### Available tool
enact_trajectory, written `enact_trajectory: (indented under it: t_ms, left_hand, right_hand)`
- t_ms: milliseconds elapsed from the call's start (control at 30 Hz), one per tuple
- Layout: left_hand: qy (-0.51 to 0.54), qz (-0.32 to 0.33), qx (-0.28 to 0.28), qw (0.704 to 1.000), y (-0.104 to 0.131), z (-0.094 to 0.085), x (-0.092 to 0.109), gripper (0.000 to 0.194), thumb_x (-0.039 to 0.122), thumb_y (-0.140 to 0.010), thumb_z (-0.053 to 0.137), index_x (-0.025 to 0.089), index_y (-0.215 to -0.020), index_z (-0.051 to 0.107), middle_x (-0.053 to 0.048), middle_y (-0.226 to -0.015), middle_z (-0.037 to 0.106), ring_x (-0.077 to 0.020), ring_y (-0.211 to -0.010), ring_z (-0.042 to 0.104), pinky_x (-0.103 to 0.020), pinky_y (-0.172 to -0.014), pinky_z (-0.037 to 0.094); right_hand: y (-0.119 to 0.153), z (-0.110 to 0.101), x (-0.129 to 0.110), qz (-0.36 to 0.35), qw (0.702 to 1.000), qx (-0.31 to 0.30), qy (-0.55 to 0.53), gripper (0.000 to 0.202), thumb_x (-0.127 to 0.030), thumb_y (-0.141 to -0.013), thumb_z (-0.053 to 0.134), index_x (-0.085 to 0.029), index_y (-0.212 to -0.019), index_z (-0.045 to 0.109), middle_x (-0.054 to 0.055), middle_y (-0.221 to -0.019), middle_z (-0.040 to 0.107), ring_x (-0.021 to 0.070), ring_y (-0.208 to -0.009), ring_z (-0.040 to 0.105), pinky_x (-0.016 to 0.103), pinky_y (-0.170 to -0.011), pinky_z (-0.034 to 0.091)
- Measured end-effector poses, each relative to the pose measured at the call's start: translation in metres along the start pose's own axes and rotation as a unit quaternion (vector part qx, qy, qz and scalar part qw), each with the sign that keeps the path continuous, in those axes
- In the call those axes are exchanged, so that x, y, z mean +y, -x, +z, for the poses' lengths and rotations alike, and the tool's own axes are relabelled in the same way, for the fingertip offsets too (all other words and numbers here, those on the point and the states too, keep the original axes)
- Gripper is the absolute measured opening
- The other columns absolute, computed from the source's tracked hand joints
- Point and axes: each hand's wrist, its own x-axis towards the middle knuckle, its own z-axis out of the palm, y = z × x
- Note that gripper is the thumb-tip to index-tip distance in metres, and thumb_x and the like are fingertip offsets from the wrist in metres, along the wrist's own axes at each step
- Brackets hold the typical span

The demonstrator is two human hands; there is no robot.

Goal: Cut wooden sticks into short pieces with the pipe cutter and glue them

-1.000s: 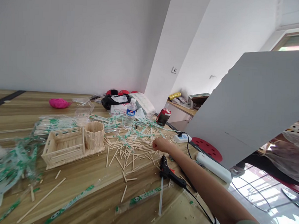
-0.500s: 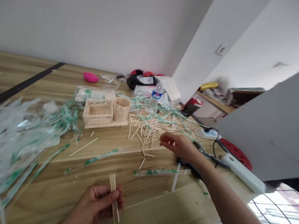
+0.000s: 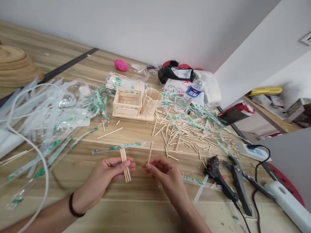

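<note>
Between the thumb and fingers of my left hand [image 3: 114, 169] is a small bundle of short wooden sticks [image 3: 125, 165], lying side by side. My right hand [image 3: 165, 173] pinches a single wooden stick [image 3: 150, 151] that points upward, just right of the bundle and apart from it. Beyond both hands stands a holder built of sticks, with a square box [image 3: 127, 101] on the left and a round cup [image 3: 150, 100] on the right, on one stick base. Many loose short sticks [image 3: 188, 135] are scattered to its right.
Clear and green plastic wrappers [image 3: 60, 109] heap up on the left, crossed by a white cable [image 3: 44, 156]. To the right lie a black glue gun [image 3: 218, 177], grey-handled cutters [image 3: 241, 189] and a power strip [image 3: 254, 152]. A water bottle [image 3: 194, 92] stands behind the sticks.
My right hand has come from the loose stick pile back beside my left hand, now with one stick in its fingers. The left hand keeps its bundle. The view has shifted.
</note>
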Motion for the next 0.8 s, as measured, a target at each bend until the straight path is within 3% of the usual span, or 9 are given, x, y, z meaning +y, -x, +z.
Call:
enact_trajectory:
  t_ms: [167,433,800]
  left_hand:
    - [-0.027,0.044,0.004,0.999,-0.004,-0.004,-0.002,0.024,0.035,-0.073,0.07,0.018,-0.089,0.075,-0.006,-0.093,0.077,-0.0262,-0.097,0.066,-0.035,-0.086,0.05]
    - [-0.175,0.111,0.027,0.978,-0.006,-0.003,-0.006,0.021,0.034,-0.074,0.068,0.024,-0.089,0.076,0.001,-0.091,0.077,-0.0244,-0.094,0.067,-0.031,-0.087,0.049]
    - [-0.216,0.183,0.015,0.959,-0.007,-0.001,-0.017,0.016,0.027,-0.075,0.068,0.024,-0.088,0.077,0.001,-0.097,0.076,-0.025,-0.093,0.069,-0.033,-0.088,0.052]
  right_hand:
    - [0.004,0.005,0.006,-0.027,0.998,-0.01,0.047,0.019,-0.038,-0.068,0.074,-0.02,-0.074,0.07,0.0,-0.07,0.069,0.0138,-0.063,0.061,0.023,-0.058,0.046]
    - [0.004,0.015,0.021,-0.087,0.988,-0.014,0.131,0.011,-0.029,-0.077,0.066,-0.025,-0.083,0.074,0.001,-0.083,0.075,0.0212,-0.078,0.068,0.032,-0.072,0.052]
    - [0.003,0.017,0.014,-0.17,0.957,-0.03,0.234,0.02,-0.02,-0.082,0.063,-0.033,-0.093,0.073,-0.002,-0.089,0.073,0.0166,-0.082,0.066,0.026,-0.075,0.049]
